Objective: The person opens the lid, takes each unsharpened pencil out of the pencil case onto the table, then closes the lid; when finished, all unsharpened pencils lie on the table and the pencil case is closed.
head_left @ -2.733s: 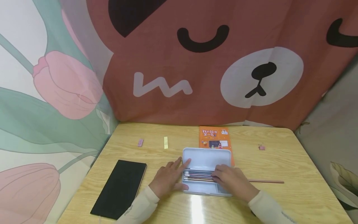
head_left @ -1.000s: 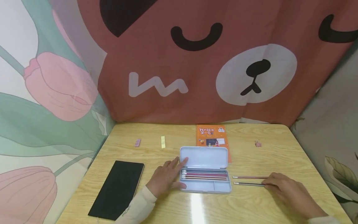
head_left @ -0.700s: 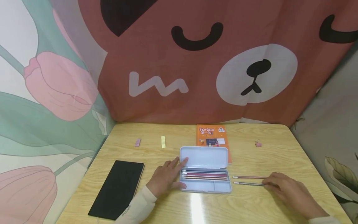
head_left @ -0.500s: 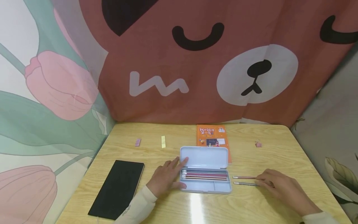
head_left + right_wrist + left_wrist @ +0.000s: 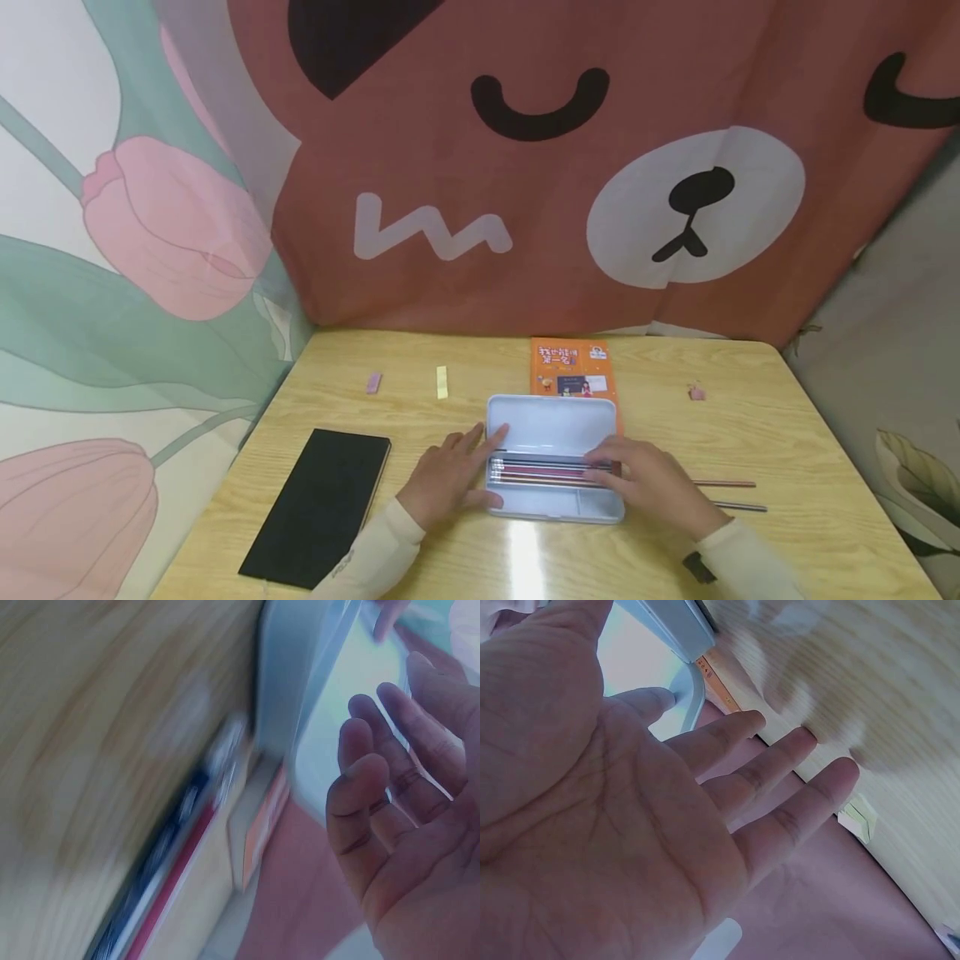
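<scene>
A white pencil case (image 5: 551, 421) lies unfolded on the table, its lid tipped back. Several pencils (image 5: 536, 473) lie side by side in its long upper compartment. My left hand (image 5: 446, 479) rests against the case's left end with fingers extended, index finger on the lid and thumb near the front tray. Over the right end is my right hand (image 5: 652, 479), fingertips right at the pencils' ends; its fingers are loosely bent with nothing between them in the right wrist view. A reddish pencil (image 5: 726, 483) and a dark pencil (image 5: 744, 506) lie on the table, partly hidden behind that arm.
Behind the case's lid lies an orange book (image 5: 573, 367). A black notebook (image 5: 318, 504) is at the left. Farther back are a small purple block (image 5: 373, 382), a yellow strip (image 5: 442, 382) and a small pink item (image 5: 697, 392). A bear-printed cloth (image 5: 450, 292) hangs behind the table.
My right hand has left the two pencils on the table and moved left over the case. At the oldest frame, only one pencil showed at the right. The left hand has stayed put.
</scene>
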`<action>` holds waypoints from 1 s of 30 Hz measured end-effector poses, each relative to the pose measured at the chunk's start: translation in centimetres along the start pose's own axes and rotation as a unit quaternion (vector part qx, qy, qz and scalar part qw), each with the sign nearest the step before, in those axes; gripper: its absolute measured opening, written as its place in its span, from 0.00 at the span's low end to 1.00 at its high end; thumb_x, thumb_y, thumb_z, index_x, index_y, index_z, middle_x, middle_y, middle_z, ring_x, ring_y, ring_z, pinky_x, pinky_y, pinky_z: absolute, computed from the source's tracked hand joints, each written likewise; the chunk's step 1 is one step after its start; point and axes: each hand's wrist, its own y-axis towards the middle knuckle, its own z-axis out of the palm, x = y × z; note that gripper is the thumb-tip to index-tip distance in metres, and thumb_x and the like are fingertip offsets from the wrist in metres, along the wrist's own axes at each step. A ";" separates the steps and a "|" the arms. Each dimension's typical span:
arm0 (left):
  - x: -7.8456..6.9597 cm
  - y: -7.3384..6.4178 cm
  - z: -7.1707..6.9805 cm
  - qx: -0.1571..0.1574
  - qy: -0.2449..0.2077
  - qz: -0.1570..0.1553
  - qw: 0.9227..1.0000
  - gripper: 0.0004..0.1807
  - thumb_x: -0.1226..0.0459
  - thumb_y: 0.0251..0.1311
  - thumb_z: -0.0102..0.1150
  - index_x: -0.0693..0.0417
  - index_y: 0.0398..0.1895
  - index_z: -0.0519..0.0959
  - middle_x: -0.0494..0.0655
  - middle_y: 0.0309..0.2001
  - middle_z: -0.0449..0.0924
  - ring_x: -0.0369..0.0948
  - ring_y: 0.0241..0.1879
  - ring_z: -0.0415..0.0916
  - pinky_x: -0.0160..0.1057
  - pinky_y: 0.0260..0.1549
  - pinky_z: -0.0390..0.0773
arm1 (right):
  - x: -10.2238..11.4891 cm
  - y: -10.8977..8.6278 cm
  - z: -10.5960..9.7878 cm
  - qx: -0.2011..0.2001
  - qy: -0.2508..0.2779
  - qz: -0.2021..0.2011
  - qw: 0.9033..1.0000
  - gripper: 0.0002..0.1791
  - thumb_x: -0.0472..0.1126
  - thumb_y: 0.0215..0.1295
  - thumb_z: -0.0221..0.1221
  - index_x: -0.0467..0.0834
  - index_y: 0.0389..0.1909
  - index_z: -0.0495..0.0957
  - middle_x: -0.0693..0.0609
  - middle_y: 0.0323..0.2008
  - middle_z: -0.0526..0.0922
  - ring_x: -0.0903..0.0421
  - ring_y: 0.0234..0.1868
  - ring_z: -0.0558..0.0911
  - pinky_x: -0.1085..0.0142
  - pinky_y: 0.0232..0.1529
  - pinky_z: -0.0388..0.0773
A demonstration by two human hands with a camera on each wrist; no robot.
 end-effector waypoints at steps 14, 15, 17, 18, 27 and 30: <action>-0.2 0.2 -0.1 0.009 -0.002 -0.012 1.000 0.56 0.39 0.61 0.74 0.43 0.89 0.61 0.63 0.81 0.69 0.61 0.71 0.77 0.64 0.55 0.85 | 1.6 3.1 3.9 0.024 -0.067 -0.023 0.997 0.08 0.45 0.66 0.77 0.58 0.44 0.94 0.70 0.36 0.85 0.70 0.39 0.82 0.65 0.41 0.85; -0.2 0.2 -0.1 0.008 -0.001 -0.012 1.000 0.56 0.39 0.61 0.74 0.43 0.89 0.61 0.63 0.81 0.69 0.61 0.71 0.77 0.64 0.55 0.85 | 1.7 3.1 4.0 0.025 -0.072 -0.018 0.997 0.07 0.45 0.66 0.78 0.58 0.43 0.94 0.71 0.35 0.83 0.71 0.38 0.81 0.65 0.40 0.84; -0.3 0.2 -0.2 0.006 0.003 -0.012 1.000 0.56 0.39 0.60 0.75 0.43 0.89 0.62 0.63 0.81 0.70 0.62 0.71 0.77 0.64 0.55 0.85 | 1.8 3.2 4.2 0.026 -0.084 -0.009 0.996 0.06 0.46 0.66 0.78 0.59 0.42 0.93 0.72 0.34 0.81 0.72 0.37 0.79 0.67 0.40 0.83; -0.3 0.2 -0.2 0.006 0.002 -0.012 1.000 0.56 0.39 0.60 0.75 0.43 0.89 0.62 0.63 0.81 0.70 0.62 0.71 0.77 0.64 0.55 0.85 | 1.9 3.2 4.2 0.025 -0.089 -0.008 0.996 0.06 0.45 0.66 0.78 0.59 0.41 0.93 0.72 0.33 0.80 0.72 0.37 0.79 0.67 0.39 0.83; -0.4 0.2 -0.2 0.007 -0.001 -0.016 1.000 0.56 0.39 0.59 0.76 0.44 0.88 0.63 0.63 0.81 0.70 0.62 0.71 0.77 0.65 0.56 0.85 | 2.1 2.7 4.1 -0.008 -0.107 -0.053 0.993 0.06 0.42 0.68 0.76 0.59 0.40 0.92 0.71 0.34 0.79 0.69 0.38 0.80 0.65 0.40 0.85; -0.3 0.2 -0.2 0.008 -0.005 -0.014 1.000 0.57 0.40 0.59 0.76 0.44 0.89 0.62 0.64 0.81 0.70 0.63 0.71 0.77 0.65 0.56 0.85 | 2.0 2.3 3.1 -0.019 -0.087 -0.050 0.995 0.08 0.43 0.70 0.75 0.61 0.43 0.92 0.73 0.36 0.79 0.72 0.38 0.78 0.67 0.38 0.83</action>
